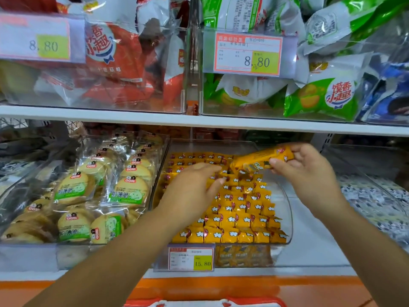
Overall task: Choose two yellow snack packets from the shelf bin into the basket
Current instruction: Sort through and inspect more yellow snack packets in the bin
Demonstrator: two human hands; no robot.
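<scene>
Centre right, the right hand (309,171) pinches a yellow snack packet (261,159) above the clear bin (288,218), near its bare right edge; the left hand (194,187) lays spread fingers on the packet rows (239,209).

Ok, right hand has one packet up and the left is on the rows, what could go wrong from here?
The right hand pinches the yellow packet by one end only; it may slip back into the bin.
The left hand touches tightly packed rows, so it might drag out extras.
The basket barely shows at the bottom edge; a blind drop could miss.
</scene>
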